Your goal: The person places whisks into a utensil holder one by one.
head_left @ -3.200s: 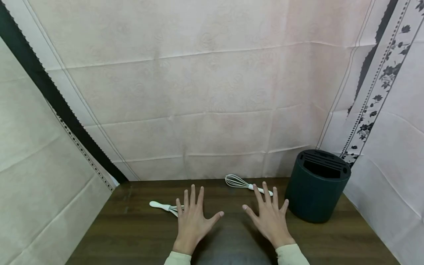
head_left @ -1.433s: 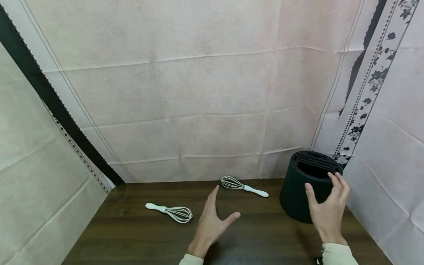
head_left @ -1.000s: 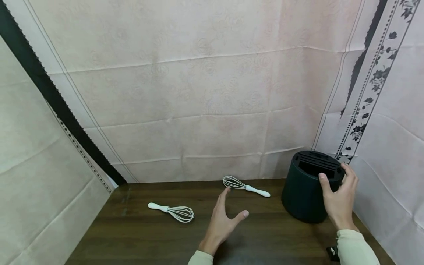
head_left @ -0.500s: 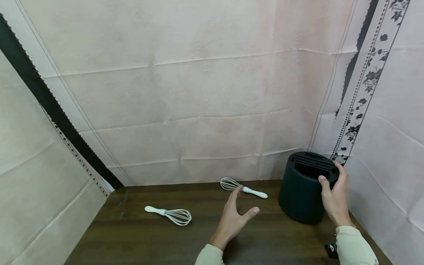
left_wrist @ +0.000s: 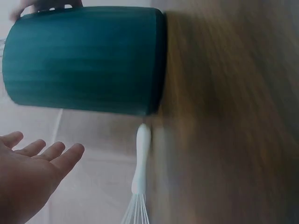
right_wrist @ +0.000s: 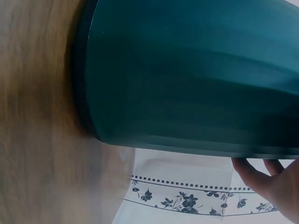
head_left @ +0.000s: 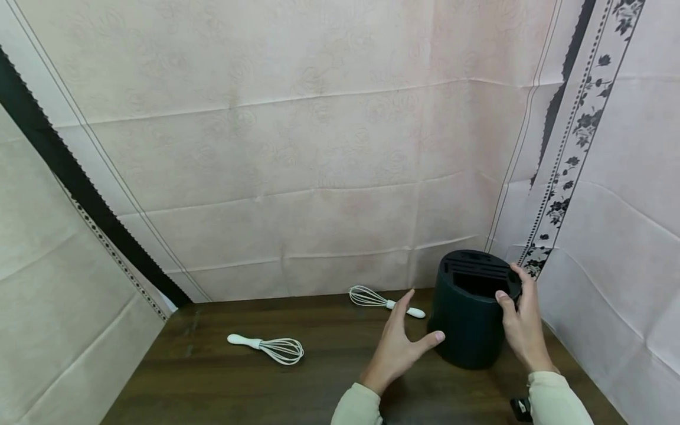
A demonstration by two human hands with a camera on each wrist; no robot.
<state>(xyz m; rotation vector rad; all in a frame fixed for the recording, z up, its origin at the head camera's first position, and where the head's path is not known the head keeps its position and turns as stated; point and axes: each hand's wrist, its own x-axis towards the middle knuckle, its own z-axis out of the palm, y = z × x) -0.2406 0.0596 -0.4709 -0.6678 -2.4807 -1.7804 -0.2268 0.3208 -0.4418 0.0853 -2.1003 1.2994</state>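
Observation:
A dark green slotted knife holder point(head_left: 467, 330), oval and upright, stands on the right part of the table. My right hand point(head_left: 523, 327) grips its upper right side, thumb at the front of the rim and fingers behind. In the right wrist view, fingertips point(right_wrist: 252, 175) lie against the holder's wall. My left hand point(head_left: 395, 348), thumb and fingers spread, is close to the holder's left side and holds nothing; the left wrist view shows a gap between them. Behind this hand lies a white-handled whisk point(head_left: 366, 296), part of its handle covered. Another white whisk point(head_left: 281, 350) lies farther left.
The brown wooden table point(head_left: 212, 389) is enclosed by pale cloth point(head_left: 319, 177) at the back and both sides. A floral-bordered cloth point(head_left: 611, 283) hangs close to the right of the holder. A small black object point(head_left: 520, 408) sits at my right cuff.
Both hands started spread over the table. My right hand went to the holder and took hold of its right side; the holder has shifted slightly left. My left hand moved right towards it.

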